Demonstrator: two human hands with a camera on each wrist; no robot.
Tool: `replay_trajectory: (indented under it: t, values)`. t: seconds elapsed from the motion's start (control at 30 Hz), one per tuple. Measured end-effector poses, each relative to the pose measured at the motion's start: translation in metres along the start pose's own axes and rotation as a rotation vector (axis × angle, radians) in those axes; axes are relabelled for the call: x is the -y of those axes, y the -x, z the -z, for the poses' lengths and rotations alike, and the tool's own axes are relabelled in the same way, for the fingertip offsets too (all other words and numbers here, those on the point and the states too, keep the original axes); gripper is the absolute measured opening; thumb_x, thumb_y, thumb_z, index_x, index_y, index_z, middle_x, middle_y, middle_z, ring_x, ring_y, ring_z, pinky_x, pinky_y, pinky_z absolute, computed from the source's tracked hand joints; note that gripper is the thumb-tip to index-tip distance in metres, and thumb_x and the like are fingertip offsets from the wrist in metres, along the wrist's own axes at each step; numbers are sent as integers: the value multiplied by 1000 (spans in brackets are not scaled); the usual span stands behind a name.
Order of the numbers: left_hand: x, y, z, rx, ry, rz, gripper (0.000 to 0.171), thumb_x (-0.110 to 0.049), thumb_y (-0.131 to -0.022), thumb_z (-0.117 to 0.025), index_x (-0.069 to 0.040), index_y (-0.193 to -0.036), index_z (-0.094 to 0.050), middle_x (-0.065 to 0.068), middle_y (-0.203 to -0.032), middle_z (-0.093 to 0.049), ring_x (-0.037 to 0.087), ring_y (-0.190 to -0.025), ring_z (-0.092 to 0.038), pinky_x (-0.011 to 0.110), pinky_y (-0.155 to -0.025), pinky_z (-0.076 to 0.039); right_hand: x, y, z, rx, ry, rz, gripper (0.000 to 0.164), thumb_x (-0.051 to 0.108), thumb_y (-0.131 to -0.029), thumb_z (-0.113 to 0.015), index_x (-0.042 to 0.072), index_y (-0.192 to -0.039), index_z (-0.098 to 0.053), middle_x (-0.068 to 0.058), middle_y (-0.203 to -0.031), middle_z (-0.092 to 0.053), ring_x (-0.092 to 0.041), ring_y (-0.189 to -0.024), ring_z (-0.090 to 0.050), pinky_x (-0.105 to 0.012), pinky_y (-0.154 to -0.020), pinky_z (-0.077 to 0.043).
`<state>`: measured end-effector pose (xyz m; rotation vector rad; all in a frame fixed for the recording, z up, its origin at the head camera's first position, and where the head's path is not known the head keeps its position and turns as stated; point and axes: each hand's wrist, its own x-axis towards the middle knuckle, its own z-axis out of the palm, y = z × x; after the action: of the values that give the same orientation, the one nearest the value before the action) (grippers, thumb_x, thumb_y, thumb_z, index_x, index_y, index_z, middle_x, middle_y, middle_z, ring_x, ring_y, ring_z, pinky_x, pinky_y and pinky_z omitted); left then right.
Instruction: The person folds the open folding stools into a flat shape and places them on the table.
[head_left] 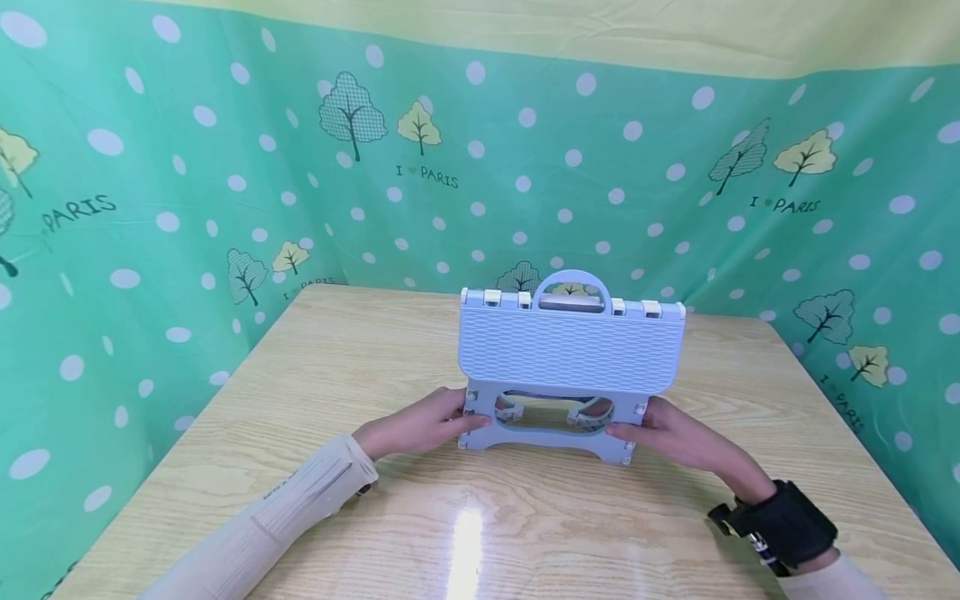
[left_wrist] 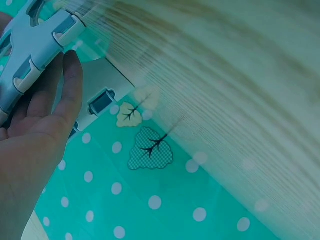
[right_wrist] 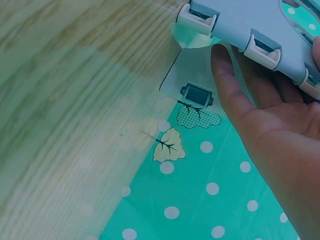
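Observation:
A light blue folding step stool (head_left: 570, 346) stands partly unfolded on the wooden table, its ribbed panel facing me and its arched handle on top. On its left side, my left hand (head_left: 427, 423) grips the leg panel, thumb in front and fingers behind. My right hand (head_left: 675, 435) holds the opposite side the same way, its thumb near the cut-out. In the left wrist view, the left hand (left_wrist: 42, 112) lies along the hinged leg edge (left_wrist: 42, 55). The right wrist view has the right hand (right_wrist: 280, 120) under the other hinged edge (right_wrist: 240, 32).
The wooden table (head_left: 352, 350) reaches back to a green dotted curtain (head_left: 480, 183) printed with trees, which also hangs along both sides. A black band (head_left: 791, 525) sits on the right wrist. Light glares off the table's front.

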<state>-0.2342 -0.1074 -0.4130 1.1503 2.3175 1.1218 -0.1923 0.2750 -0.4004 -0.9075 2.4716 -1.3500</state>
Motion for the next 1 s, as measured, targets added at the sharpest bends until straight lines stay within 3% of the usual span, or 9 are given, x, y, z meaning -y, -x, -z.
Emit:
replay_trajectory:
  t: [0.23,0.47,0.6,0.87,1.0]
  values:
    - [0,-1,0,-1,0,3,41,-31,-106,-49,-17,-145,-50,-3,-134,-63,5,-112,-62,27,-92,-53,0,0,0,6,0,3,52,10,-101,-58,8,-149,-36,-17,-147,-39,-16,-115,-53,-27,-86,-51]
    - [-2,0,0,-11,5,-7,37,-30,-106,-49,-14,-139,-54,-1,-133,-64,8,-113,-62,28,-93,-53,0,0,1,10,1,14,54,9,-102,-57,7,-150,-33,-17,-148,-36,-15,-103,-51,-29,-74,-45]
    - [-3,0,0,-12,11,-3,36,-30,-106,-49,-14,-138,-55,-2,-131,-65,8,-112,-62,28,-93,-53,0,0,1,7,0,11,56,10,-102,-57,8,-151,-32,-17,-149,-36,-15,-108,-52,-27,-79,-47]
    - [-1,-1,0,-10,12,-5,33,-30,-106,-49,-17,-135,-58,-3,-128,-66,8,-105,-63,29,-87,-54,0,-1,1,22,0,14,41,10,-102,-56,1,-141,-45,-17,-145,-41,-14,-110,-52,-25,-84,-46]
    - [0,-1,-1,-9,12,-10,34,-30,-106,-49,-15,-135,-58,-4,-127,-66,8,-104,-64,29,-87,-54,0,0,1,27,-2,-11,43,12,-103,-56,4,-143,-45,-13,-149,-38,-14,-112,-51,-25,-84,-45]
